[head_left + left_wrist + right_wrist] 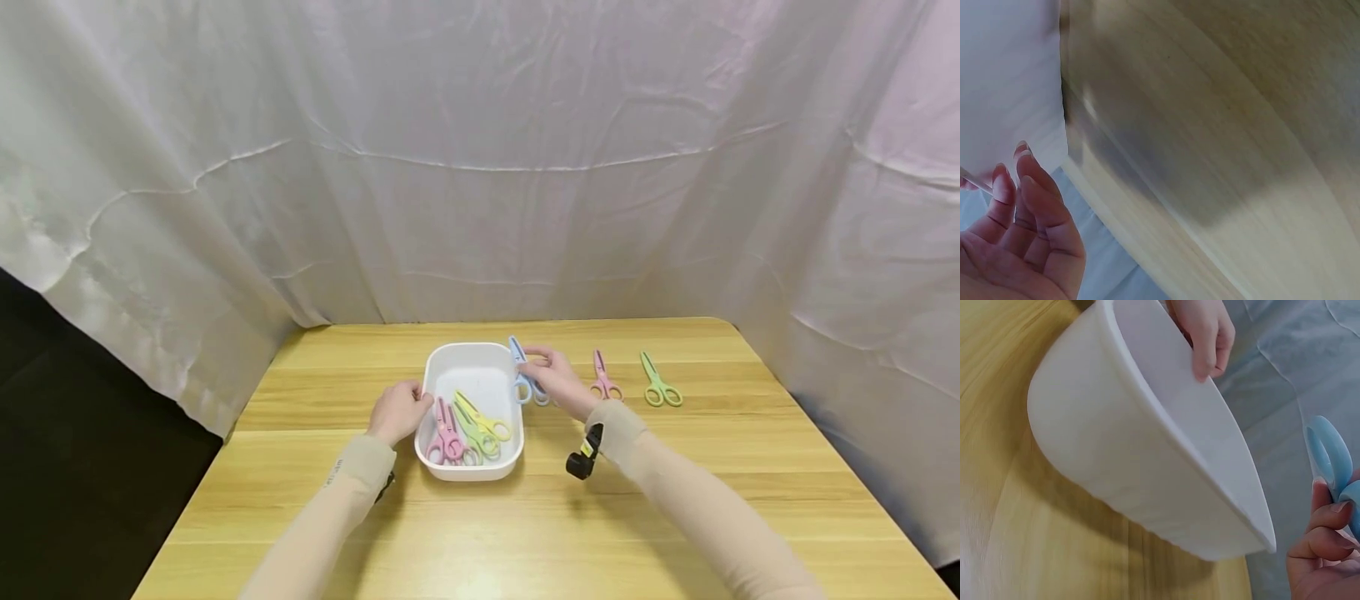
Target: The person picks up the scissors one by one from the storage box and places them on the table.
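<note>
My right hand (555,379) holds a pair of light blue scissors (517,354) at the right rim of a white plastic bin (468,473), blade pointing away from me. In the right wrist view the fingers grip the blue scissors (1329,453) close to the handle loops, beside the bin (1116,431). My left hand (401,411) pinches the bin's left rim between thumb and fingers, as the left wrist view of the hand (1035,244) also shows. Inside the bin lie pink scissors (448,433), green scissors (472,431) and yellow scissors (480,417), overlapping near its front.
On the wooden table (465,533), right of the bin, lie pink scissors (602,379), partly behind my right forearm, and green scissors (658,385) farther right. A grey curtain (480,208) hangs along the table's back edge and down both sides.
</note>
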### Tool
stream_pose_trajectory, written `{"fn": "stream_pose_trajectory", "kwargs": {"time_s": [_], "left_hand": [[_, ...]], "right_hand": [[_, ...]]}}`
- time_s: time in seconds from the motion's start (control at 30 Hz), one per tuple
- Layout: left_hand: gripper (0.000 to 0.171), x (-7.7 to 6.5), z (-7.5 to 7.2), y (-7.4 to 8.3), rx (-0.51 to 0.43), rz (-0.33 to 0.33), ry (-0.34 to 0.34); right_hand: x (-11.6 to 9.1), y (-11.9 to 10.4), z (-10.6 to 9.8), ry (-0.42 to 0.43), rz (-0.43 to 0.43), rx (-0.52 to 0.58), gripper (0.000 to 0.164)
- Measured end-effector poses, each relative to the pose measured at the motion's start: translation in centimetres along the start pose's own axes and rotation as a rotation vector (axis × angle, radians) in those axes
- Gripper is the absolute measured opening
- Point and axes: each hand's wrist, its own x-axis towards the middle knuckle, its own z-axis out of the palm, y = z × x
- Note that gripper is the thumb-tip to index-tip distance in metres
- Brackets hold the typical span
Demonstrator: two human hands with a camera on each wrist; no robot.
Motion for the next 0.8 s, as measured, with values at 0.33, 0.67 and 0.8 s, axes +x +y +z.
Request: {"fn": "stream_pose_trajectory", "kwargs": {"time_s": [0.33,0.67,0.8], "left_hand": [[0.023,0.0,0.1,0.1,0.027,-0.022,0.009],[0.019,0.0,0.3,0.2,0.030,-0.037,0.017],[0.018,0.1,0.4,0.1,0.019,-0.044,0.017]], "right_hand": [[-0.7,0.9,-2.9,0.027,0.018,-0.010,0.055],[-0.7,2.3,-6.1,0.081,0.029,0.019,0.054],[-1.0,2.7,-7.5,0.087,0.051,0.028,0.057]]}}
